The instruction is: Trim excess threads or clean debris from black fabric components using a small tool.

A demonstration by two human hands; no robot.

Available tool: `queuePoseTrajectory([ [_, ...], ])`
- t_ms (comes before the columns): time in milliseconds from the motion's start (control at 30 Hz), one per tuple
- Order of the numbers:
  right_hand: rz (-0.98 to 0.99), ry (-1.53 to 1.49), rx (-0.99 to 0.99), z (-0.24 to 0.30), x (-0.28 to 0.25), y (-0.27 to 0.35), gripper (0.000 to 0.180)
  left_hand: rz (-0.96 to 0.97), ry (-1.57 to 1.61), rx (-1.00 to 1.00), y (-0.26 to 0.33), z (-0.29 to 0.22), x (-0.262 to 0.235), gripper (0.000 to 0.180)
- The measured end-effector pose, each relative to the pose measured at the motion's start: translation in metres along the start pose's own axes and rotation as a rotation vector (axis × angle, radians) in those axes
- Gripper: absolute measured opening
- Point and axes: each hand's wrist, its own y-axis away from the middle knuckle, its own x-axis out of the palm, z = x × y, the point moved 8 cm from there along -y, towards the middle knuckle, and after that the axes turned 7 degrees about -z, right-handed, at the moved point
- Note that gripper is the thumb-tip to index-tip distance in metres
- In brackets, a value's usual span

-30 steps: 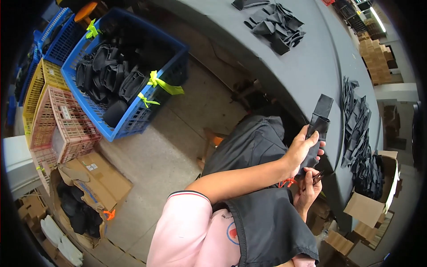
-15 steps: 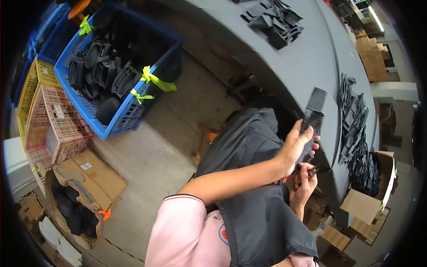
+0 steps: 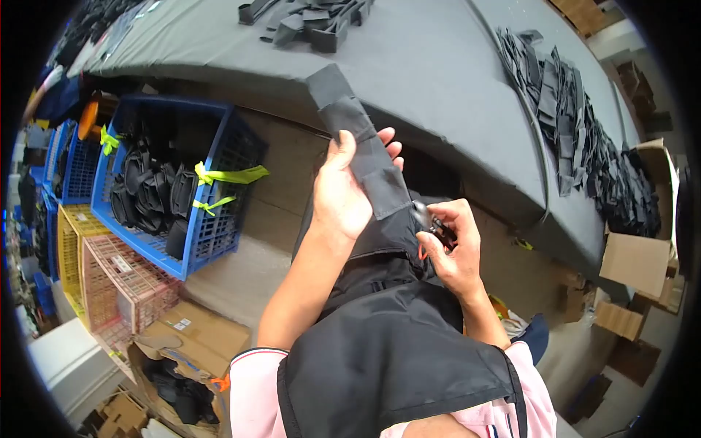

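Observation:
My left hand (image 3: 339, 193) is closed around a long black fabric strip (image 3: 374, 164), its thumb on top and fingertips showing beyond the far edge. Sewn sections or folds cross the strip, which slants from the table side down toward my lap. At its lower end, my right hand (image 3: 461, 252) grips a small dark metal tool (image 3: 441, 232) with a loop of orange-red cord by it. The tool's tip lies close beside the strip; whether they touch I cannot tell. Below both hands, a black apron (image 3: 387, 350) covers my lap.
A grey-covered table (image 3: 431, 66) spans the far side, bearing a small pile of black strips (image 3: 318, 25) and a long heap of them (image 3: 558, 109) at right. Left stand a blue crate (image 3: 181, 264) of black pouches, a pink crate (image 3: 135, 281) and a carton (image 3: 208, 332).
My view has swung toward the table. Both hands now appear nearer the middle, and the strip shows more of its length, slanting up to the left. Both hands keep their holds.

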Motion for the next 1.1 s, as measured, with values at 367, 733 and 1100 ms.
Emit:
queuePoseTrajectory([
  [367, -0.11, 0.191, -0.224, 0.012, -0.005, -0.002, 0.028, -0.081, -0.132, 0.072, -0.007, 0.012, 0.013, 0.039],
  [733, -0.121, 0.157, -0.102, -0.003, 0.003, -0.012, 0.027, -0.123, -0.187, 0.161, -0.019, 0.01, 0.017, 0.032],
  [1100, -0.15, 0.236, -0.115, -0.012, 0.011, -0.022, 0.028, -0.171, -0.175, 0.144, -0.036, 0.01, 0.01, 0.032],
])
